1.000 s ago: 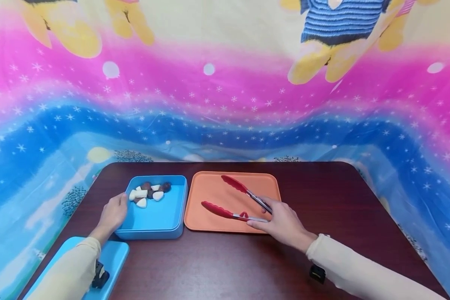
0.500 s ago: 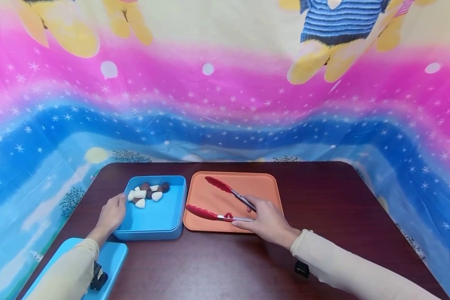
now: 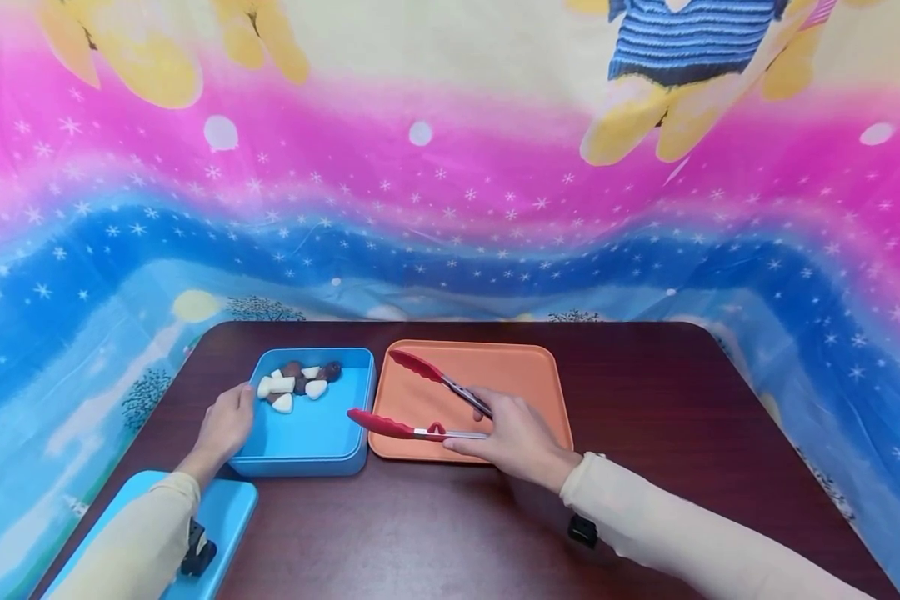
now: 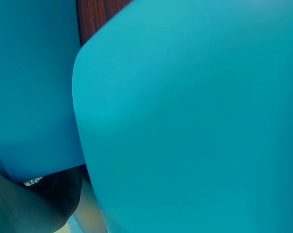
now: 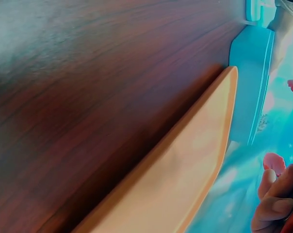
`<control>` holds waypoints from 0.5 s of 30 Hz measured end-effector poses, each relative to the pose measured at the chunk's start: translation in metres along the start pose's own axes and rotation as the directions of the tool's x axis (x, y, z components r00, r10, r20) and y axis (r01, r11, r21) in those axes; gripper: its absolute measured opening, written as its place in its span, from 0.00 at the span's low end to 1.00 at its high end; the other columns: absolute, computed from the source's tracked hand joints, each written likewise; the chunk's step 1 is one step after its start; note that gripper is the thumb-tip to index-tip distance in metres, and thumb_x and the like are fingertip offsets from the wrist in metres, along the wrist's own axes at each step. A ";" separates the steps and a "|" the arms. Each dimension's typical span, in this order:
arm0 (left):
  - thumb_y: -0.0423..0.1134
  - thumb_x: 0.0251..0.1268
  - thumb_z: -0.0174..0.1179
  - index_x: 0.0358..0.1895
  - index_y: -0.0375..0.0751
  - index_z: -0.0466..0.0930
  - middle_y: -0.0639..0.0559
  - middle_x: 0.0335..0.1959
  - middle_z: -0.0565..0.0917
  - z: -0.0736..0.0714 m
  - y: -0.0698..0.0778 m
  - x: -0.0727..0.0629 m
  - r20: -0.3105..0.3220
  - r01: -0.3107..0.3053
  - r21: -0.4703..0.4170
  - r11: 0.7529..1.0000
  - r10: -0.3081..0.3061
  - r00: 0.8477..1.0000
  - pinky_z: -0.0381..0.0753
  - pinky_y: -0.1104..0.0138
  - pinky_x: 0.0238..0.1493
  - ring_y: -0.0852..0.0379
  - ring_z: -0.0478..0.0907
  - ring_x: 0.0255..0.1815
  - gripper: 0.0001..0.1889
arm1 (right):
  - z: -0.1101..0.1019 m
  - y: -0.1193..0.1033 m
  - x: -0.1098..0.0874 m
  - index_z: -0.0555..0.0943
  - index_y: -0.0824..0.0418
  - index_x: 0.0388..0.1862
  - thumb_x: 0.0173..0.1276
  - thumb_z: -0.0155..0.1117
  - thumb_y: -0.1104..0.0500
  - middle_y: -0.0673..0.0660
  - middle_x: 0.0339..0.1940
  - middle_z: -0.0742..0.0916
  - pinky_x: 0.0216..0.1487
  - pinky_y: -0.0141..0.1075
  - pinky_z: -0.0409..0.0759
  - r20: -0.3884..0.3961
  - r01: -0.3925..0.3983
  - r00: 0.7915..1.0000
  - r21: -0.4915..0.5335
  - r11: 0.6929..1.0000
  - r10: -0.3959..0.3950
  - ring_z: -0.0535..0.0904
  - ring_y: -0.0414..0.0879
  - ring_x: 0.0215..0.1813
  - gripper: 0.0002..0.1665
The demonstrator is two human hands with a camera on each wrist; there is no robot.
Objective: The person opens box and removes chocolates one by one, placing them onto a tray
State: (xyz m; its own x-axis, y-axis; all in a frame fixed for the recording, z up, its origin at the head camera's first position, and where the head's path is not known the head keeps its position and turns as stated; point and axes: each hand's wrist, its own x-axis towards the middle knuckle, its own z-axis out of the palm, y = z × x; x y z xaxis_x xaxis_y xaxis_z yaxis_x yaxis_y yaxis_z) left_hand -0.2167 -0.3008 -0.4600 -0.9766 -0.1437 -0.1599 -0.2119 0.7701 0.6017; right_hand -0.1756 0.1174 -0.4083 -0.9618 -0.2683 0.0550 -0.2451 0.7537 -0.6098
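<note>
In the right hand (image 3: 513, 433), fingers bent round the handles, the red tongs (image 3: 382, 424) are held spread wide over the orange tray (image 3: 502, 367). The blue box (image 3: 322, 433), just left of the tray, is touched by the left hand (image 3: 228, 421) on its left side; how bent those fingers are cannot be told. White and brown pieces (image 3: 281, 385) are contained in it. The table (image 3: 645, 400) is backed, beyond the tray, by a patterned curtain (image 3: 420, 208). Since a second ago, the tongs have been carried leftward across the tray.
</note>
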 end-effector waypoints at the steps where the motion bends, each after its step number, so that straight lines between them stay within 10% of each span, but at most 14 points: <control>1: 0.49 0.85 0.22 0.77 0.23 0.50 0.22 0.75 0.58 0.000 0.000 0.000 -0.001 -0.001 0.002 1.000 0.001 1.000 0.56 0.36 0.75 0.24 0.54 0.77 0.34 | 0.000 -0.001 0.001 0.80 0.50 0.59 0.50 0.79 0.32 0.53 0.33 0.84 0.24 0.35 0.69 -0.001 0.011 1.000 0.000 1.000 -0.011 0.71 0.42 0.27 0.42; 15: 0.50 0.85 0.21 0.77 0.23 0.51 0.22 0.75 0.59 -0.001 0.002 0.000 0.007 -0.007 0.004 1.000 0.007 1.000 0.58 0.35 0.74 0.24 0.56 0.76 0.34 | 0.007 -0.021 0.012 0.80 0.49 0.54 0.52 0.79 0.33 0.48 0.29 0.82 0.23 0.33 0.68 -0.002 0.094 0.996 -0.040 0.995 -0.094 0.71 0.40 0.25 0.36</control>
State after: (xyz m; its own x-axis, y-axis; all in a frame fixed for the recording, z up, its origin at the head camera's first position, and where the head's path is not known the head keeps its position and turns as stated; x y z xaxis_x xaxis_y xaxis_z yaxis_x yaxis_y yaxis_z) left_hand -0.2168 -0.3003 -0.4581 -0.9777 -0.1339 -0.1616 -0.2050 0.7734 0.5998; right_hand -0.1807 0.0943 -0.3999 -0.9348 -0.3364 0.1139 -0.3389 0.7488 -0.5696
